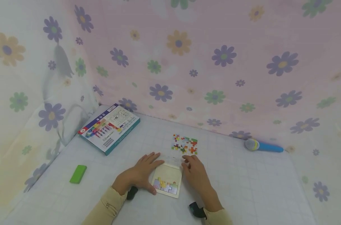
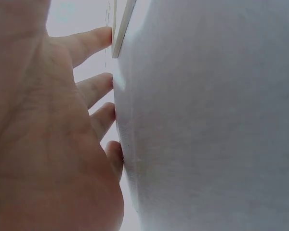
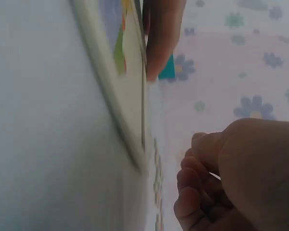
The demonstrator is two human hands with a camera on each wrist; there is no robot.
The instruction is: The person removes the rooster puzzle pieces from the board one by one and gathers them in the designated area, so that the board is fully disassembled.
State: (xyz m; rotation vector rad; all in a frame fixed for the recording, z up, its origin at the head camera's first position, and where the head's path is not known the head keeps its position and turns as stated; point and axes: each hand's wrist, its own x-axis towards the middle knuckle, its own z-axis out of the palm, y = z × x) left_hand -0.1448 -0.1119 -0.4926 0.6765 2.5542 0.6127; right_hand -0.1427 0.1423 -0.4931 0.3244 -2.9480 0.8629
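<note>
A small pale puzzle tray [image 1: 168, 169] lies on the white-covered table, with several joined jigsaw pieces [image 1: 166, 186] along its near end. My left hand [image 1: 142, 172] spreads its fingers beside the tray's left side, index finger and thumb against the frame; the left wrist view shows the index fingertip at the tray's edge. Over the tray's upper right corner hovers my right hand [image 1: 197, 173], fingers loosely bent. Nothing shows between these fingers in the right wrist view. Beyond the tray lie several colourful loose jigsaw pieces [image 1: 184, 144], set close together.
At the back left lies a flat printed box [image 1: 109, 128]. A green block [image 1: 78, 174] sits on the left of the table. Toward the back right edge is a blue toy microphone [image 1: 264, 146]. Flowered cloth [image 1: 193, 59] hangs behind and at both sides.
</note>
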